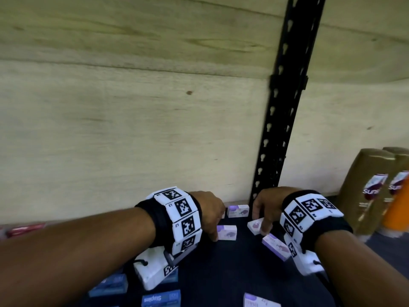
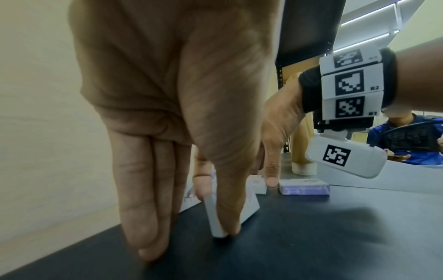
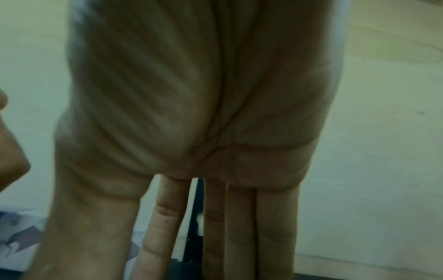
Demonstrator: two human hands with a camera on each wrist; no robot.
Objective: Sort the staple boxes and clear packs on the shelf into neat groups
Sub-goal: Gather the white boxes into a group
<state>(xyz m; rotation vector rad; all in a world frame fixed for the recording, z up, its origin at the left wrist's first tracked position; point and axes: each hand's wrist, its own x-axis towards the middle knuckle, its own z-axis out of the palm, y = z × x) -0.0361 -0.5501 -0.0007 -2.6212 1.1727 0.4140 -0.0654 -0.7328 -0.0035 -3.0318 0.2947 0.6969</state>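
Small white-and-purple staple boxes lie on the dark shelf [image 1: 221, 273] by the plywood back wall. My left hand [image 1: 213, 231] reaches down on one box [image 1: 228, 233]; the left wrist view shows thumb and index finger pinching that box [image 2: 213, 223], which stands on its edge. My right hand [image 1: 262, 222] holds a tilted box [image 1: 254, 226] between thumb and straight fingers, with its purple print [image 3: 19, 236] visible beside the thumb. Another box [image 1: 238, 211] stands against the wall, one [image 1: 275, 247] lies under my right wrist, and one [image 1: 261, 302] sits near the front.
Blue staple boxes [image 1: 161, 299] lie at the front left, partly under my left wrist. Red packs [image 1: 24, 229] sit blurred at the far left. A black slotted upright [image 1: 285, 107] rises behind my right hand. Gold bottles [image 1: 371, 191] and an orange one [image 1: 396, 216] stand at the right.
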